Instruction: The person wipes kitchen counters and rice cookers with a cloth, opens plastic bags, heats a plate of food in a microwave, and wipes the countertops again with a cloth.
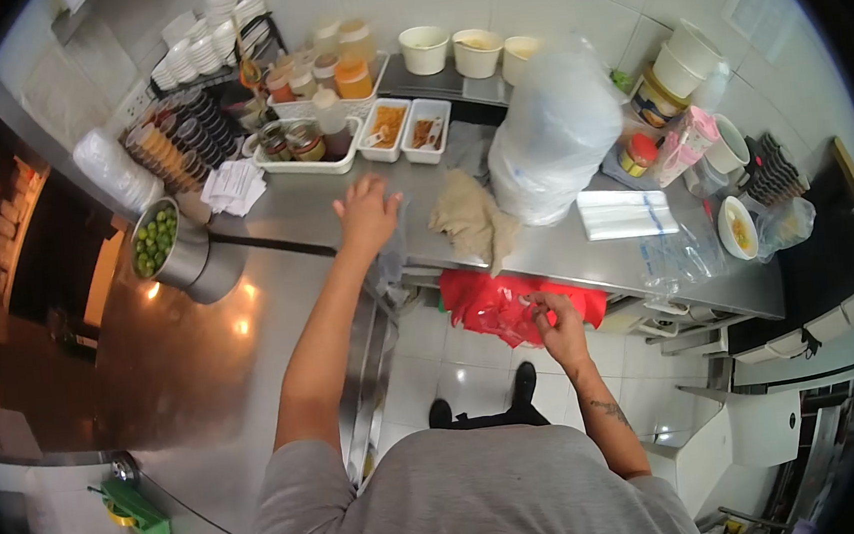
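My left hand is open with its fingers spread, over the steel counter's front edge, just below two white trays of orange and brown food. A beige cloth lies crumpled to its right. My right hand is lower down, in front of red plastic bags hanging under the counter. Its fingers are curled with thumb and fingertips near each other; whether they hold anything is too small to tell. Above it on the counter stands a tall stack of lids or bowls in clear plastic.
A steel container of green limes stands at the left. Sauce bottles, jars and white tubs line the back. White wrapped sheets and a white bowl lie at the right.
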`<action>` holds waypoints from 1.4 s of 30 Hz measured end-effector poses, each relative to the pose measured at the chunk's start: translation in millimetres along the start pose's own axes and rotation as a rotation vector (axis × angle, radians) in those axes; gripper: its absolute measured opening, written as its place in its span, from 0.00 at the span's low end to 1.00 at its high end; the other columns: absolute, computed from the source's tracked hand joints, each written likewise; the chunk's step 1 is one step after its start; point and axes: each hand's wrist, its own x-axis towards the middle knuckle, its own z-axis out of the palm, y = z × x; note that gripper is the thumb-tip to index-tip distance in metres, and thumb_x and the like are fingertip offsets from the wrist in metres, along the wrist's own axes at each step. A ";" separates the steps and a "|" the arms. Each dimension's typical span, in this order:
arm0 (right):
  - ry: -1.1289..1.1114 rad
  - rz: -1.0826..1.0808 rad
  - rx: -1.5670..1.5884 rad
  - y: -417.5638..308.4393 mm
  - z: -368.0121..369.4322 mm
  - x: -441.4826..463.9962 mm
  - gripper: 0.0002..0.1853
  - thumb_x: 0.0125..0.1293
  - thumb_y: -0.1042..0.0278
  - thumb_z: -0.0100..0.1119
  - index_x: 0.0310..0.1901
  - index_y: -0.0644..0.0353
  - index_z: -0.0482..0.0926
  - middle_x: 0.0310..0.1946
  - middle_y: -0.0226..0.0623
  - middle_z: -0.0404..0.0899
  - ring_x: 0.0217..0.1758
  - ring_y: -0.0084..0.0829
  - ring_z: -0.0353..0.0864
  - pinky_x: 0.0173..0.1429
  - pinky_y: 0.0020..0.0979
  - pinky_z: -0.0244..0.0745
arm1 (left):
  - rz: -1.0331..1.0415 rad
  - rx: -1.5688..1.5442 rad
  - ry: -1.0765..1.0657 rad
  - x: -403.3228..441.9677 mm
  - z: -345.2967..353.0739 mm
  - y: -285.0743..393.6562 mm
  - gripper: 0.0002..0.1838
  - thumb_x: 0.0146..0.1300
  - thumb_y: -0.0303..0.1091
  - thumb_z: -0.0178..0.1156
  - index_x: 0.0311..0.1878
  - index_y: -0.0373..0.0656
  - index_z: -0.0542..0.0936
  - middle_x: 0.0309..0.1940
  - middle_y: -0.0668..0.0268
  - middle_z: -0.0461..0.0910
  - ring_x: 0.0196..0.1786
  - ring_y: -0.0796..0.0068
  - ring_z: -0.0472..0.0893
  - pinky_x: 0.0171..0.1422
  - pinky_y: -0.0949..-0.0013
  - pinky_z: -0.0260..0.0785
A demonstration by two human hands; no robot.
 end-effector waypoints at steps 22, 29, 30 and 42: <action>-0.115 -0.259 -0.538 197.4 -211.1 138.0 0.17 0.43 0.63 0.68 0.38 0.53 0.78 0.40 0.37 0.71 0.53 0.41 0.67 0.63 0.51 0.53 | 0.208 -0.210 -0.371 43.2 214.2 315.8 0.04 0.53 0.26 0.53 0.31 0.39 0.77 0.32 0.56 0.75 0.40 0.55 0.76 0.43 0.56 0.68; -0.279 -0.172 -0.181 175.5 -248.6 79.4 0.19 0.45 0.64 0.69 0.41 0.56 0.77 0.44 0.40 0.72 0.52 0.42 0.70 0.60 0.43 0.60 | 0.343 -0.092 -0.303 7.1 231.7 336.9 0.09 0.48 0.26 0.56 0.36 0.40 0.76 0.36 0.59 0.75 0.46 0.59 0.71 0.48 0.55 0.60; -0.232 -0.132 -0.102 176.6 -250.7 81.7 0.20 0.46 0.65 0.68 0.42 0.57 0.77 0.45 0.40 0.72 0.52 0.43 0.70 0.59 0.42 0.61 | 0.321 -0.076 -0.317 6.9 233.5 340.7 0.10 0.48 0.25 0.55 0.37 0.40 0.75 0.36 0.59 0.74 0.46 0.59 0.71 0.48 0.55 0.60; -0.026 0.270 0.316 210.5 -264.7 134.6 0.38 0.46 0.62 0.71 0.60 0.61 0.67 0.43 0.37 0.74 0.45 0.31 0.72 0.50 0.30 0.67 | 0.288 -0.571 -0.448 49.2 156.9 361.5 0.14 0.51 0.30 0.58 0.41 0.42 0.69 0.31 0.59 0.74 0.40 0.59 0.74 0.43 0.58 0.64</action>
